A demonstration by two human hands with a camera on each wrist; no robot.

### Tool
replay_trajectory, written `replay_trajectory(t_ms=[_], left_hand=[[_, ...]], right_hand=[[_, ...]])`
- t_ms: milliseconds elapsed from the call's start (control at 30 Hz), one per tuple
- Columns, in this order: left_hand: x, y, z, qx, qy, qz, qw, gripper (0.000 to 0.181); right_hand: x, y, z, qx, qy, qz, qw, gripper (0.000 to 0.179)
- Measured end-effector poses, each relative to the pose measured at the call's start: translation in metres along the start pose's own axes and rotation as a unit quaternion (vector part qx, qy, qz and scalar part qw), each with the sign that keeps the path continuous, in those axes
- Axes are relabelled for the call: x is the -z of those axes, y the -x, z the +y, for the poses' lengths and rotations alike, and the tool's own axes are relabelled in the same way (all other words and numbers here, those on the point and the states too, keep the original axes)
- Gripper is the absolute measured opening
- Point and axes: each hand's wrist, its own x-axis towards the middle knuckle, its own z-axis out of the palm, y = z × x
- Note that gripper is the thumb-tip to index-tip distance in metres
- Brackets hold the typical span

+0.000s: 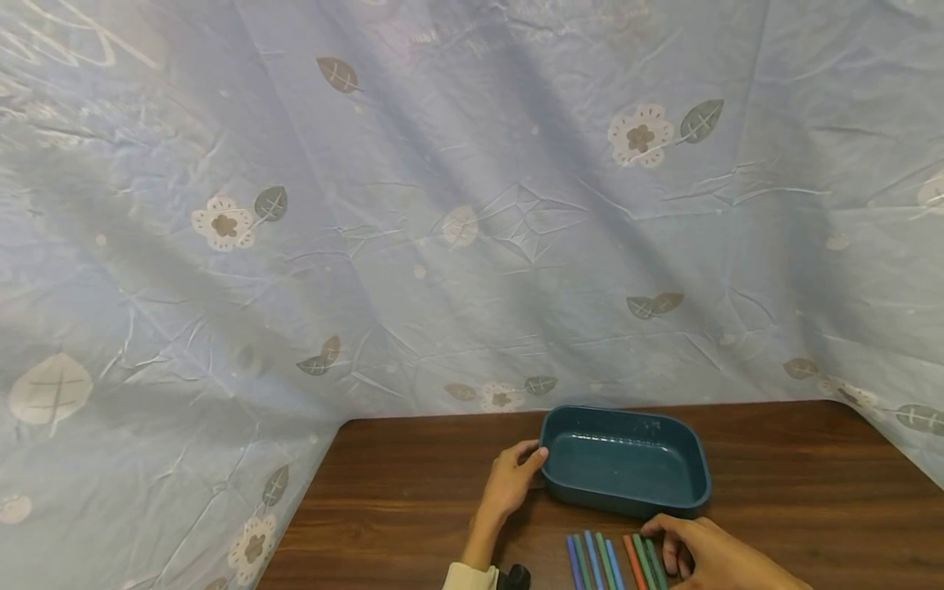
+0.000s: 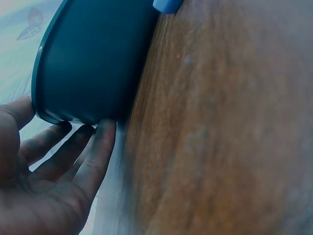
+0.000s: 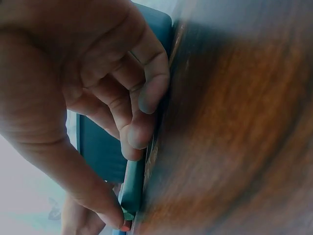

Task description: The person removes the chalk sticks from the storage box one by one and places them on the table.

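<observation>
A dark teal rectangular dish (image 1: 627,496) with rounded corners sits on the table, with nothing inside it. My left hand (image 1: 507,482) grips its left end, thumb at the rim and fingertips against the outer wall (image 2: 93,58). In front of the dish lies a row of slim coloured markers: a blue one (image 1: 594,559), an orange one (image 1: 635,562) and several others, with a small gap partway along. At the row's right end my right hand (image 1: 711,553) holds a green marker (image 3: 132,188) between thumb and curled fingers. The markers' near ends are cut off in the head view.
The brown wooden table (image 1: 398,500) runs back to a pale patterned cloth (image 1: 457,246), which hangs behind it and along both sides. A dark strap-mounted device (image 1: 516,576) sits at the left wrist beside a light sleeve (image 1: 469,577).
</observation>
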Motion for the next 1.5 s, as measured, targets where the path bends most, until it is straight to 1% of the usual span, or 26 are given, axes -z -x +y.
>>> replay_trajectory(t_ms=[133,267,300,367,500,567,667,733,800,867,900,1033,1133,1300,1433,1500], left_hand=[[0.0,0.001,0.001,-0.001,0.003,0.001,1.0,0.043],[0.001,0.001,0.002,-0.002,0.002,0.0,1.0,0.042],[0.001,0.002,0.002,-0.001,0.004,0.0,1.0,0.042],[0.0,0.002,0.002,0.001,0.003,0.0,1.0,0.042],[0.0,0.002,0.002,0.0,0.0,0.003,1.0,0.041],[0.0,0.002,0.002,-0.001,-0.004,0.005,1.0,0.04],[0.0,0.002,0.002,0.0,-0.006,0.005,1.0,0.041],[0.0,0.001,0.001,0.0,-0.004,0.003,1.0,0.041],[0.0,0.001,0.001,0.003,0.0,0.001,1.0,0.042],[0.0,0.001,0.001,0.002,0.0,0.001,1.0,0.042],[0.0,0.001,0.001,0.001,-0.001,0.001,1.0,0.042],[0.0,0.001,0.0,0.0,-0.01,0.005,0.9999,0.042],[0.001,0.002,0.0,0.005,-0.001,0.002,1.0,0.044],[0.002,0.002,0.0,0.006,0.0,0.001,1.0,0.043],[0.001,0.002,0.0,0.003,-0.012,0.005,0.9999,0.042],[0.001,0.001,-0.001,0.0,-0.016,0.005,0.9999,0.042]], right_hand=[[0.001,0.0,0.005,0.013,0.0,-0.009,0.9999,0.051],[0.0,-0.001,0.013,0.002,-0.02,-0.019,0.9996,0.053],[0.0,-0.001,0.017,0.009,-0.013,-0.023,0.9996,0.052],[-0.001,-0.001,0.027,0.001,-0.018,-0.023,0.9996,0.053],[-0.005,0.0,0.054,0.01,-0.011,-0.017,0.9997,0.051],[-0.005,0.0,0.049,-0.003,-0.022,-0.012,0.9997,0.052],[-0.003,0.001,0.026,-0.017,-0.031,-0.009,0.9993,0.052],[0.0,0.001,0.009,-0.034,-0.036,-0.011,0.9987,0.055],[0.001,0.001,0.008,-0.027,-0.027,-0.015,0.9992,0.055],[0.001,0.001,0.011,-0.026,-0.029,-0.018,0.9991,0.056],[0.001,0.001,0.012,-0.019,-0.02,-0.021,0.9994,0.055],[0.002,0.001,0.008,-0.022,-0.033,-0.017,0.9991,0.055],[0.001,0.001,0.004,-0.028,-0.046,-0.012,0.9985,0.056],[0.002,0.0,0.004,-0.017,-0.036,-0.016,0.9991,0.052],[0.002,0.001,0.003,-0.011,-0.024,-0.005,0.9996,0.049],[0.003,0.002,-0.001,-0.023,-0.03,0.008,0.9992,0.05]])
